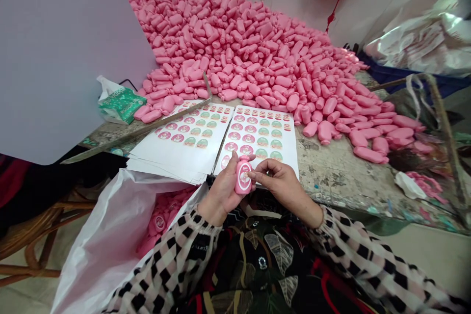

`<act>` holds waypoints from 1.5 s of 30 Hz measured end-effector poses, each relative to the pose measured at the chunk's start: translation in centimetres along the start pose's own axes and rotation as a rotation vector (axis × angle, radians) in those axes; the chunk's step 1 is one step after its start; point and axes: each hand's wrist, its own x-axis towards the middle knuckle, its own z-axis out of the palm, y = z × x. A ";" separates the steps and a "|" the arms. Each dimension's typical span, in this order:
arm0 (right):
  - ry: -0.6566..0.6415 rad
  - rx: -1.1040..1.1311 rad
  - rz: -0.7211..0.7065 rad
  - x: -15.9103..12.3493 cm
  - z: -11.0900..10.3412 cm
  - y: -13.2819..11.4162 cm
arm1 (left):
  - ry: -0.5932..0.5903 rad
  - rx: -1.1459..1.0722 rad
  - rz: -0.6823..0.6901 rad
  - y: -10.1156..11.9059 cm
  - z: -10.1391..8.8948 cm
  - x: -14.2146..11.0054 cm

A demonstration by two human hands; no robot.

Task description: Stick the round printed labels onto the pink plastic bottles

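A worn, paint-spotted bench [331,171] stands against a white tiled wall. A big heap of pink bottles [257,54] covers most of the bench, right up to the wall. In front of the heap lie two sticker sheets. The left sheet [184,142] sits on a stack of more sheets. The right sheet [263,137] lies just beside it, and both show rows of round pink and green stickers. A long thin bar [147,127] lies slanted across the corner of the left sheet. A green packet [119,103] rests near the left edge of the bench.

At the near edge of the bench, the left hand [221,191] is wrapped around one pink bottle [243,179] and holds it upright. A round pink sticker shows on the front of the bottle. The right hand [281,181] is beside it, with its fingertips [253,172] touching the bottle near the sticker. It may be pinching the sticker's edge, but that spot is too small to see well.

Below the left arm, a white plastic bag [110,235] hangs open. Inside it are more pink bottles with stickers [162,218]. Both arms wear black and white checked sleeves [176,260]. A wooden chair [33,240] shows at the far left.
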 end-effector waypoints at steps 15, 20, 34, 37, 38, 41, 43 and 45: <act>0.044 -0.516 -0.246 -0.5 -0.4 -0.1 | 0.022 0.033 0.065 -0.2 0.1 0.1; 0.030 -0.901 -0.355 -1.1 -0.5 -1.1 | -0.013 0.030 0.057 -0.2 0.0 0.1; 0.139 -0.280 0.003 -0.1 0.1 0.9 | 0.081 0.139 0.072 -1.2 0.5 0.2; 0.112 -0.060 0.014 0.2 0.4 1.3 | 0.063 0.143 0.078 -1.6 0.6 -0.3; 0.096 -0.028 0.011 0.3 0.3 1.4 | 0.033 0.150 0.079 -1.6 0.5 -0.6; 0.075 -0.063 -0.006 0.4 -0.5 1.9 | -0.040 0.215 0.068 -1.3 0.1 -1.9; 0.079 -0.143 -0.015 0.3 -1.7 2.6 | -0.034 0.279 0.017 -0.8 -0.3 -3.0; 0.104 -0.263 -0.022 0.3 -3.7 3.4 | 0.003 0.349 -0.033 0.0 -0.9 -4.3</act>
